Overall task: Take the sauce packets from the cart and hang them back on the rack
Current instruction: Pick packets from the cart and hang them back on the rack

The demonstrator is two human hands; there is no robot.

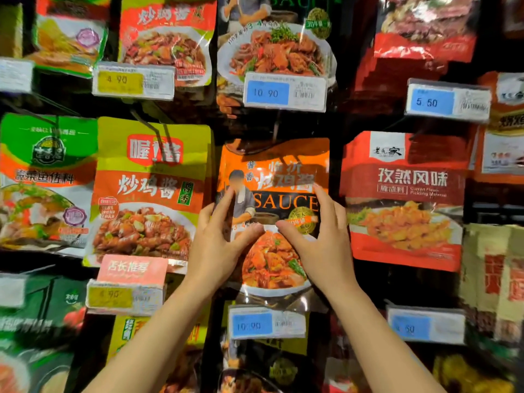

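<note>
**Ana:** Head view first. Where's the packet?

**Ben:** The orange sauce packet (273, 211) is up against the rack (337, 123), in the middle column, between the yellow-green chicken sauce packet (150, 191) on one side and the red cumin seasoning packet (402, 199) on the other. Its top edge sits just under the hook (276, 127) that carries the blue 10.90 price tag (285, 92). Whether the hole is already over the hook I can't tell; that spot is dark.

**Ana:** And the hands?

**Ben:** Both are on it. The left hand (218, 245) holds the left edge, forefinger straight up the side, thumb curled in across the front. The right hand (320, 245) mirrors it on the right edge. So each is pinching a side of the packet rather than lying flat.

**Ana:** How would you expect it to handle?

**Ben:** Judging by the shine and the creases, it's a soft, glossy plastic pouch, light enough but floppy, and likely a bit slippery. Held low, the top may droop away from the hook.

**Ana:** Better grip, then?

**Ben:** I'd take it higher on the side edges, nearer the hang hole, keeping the top flat so it slides on cleanly. The cart isn't in view.
</note>
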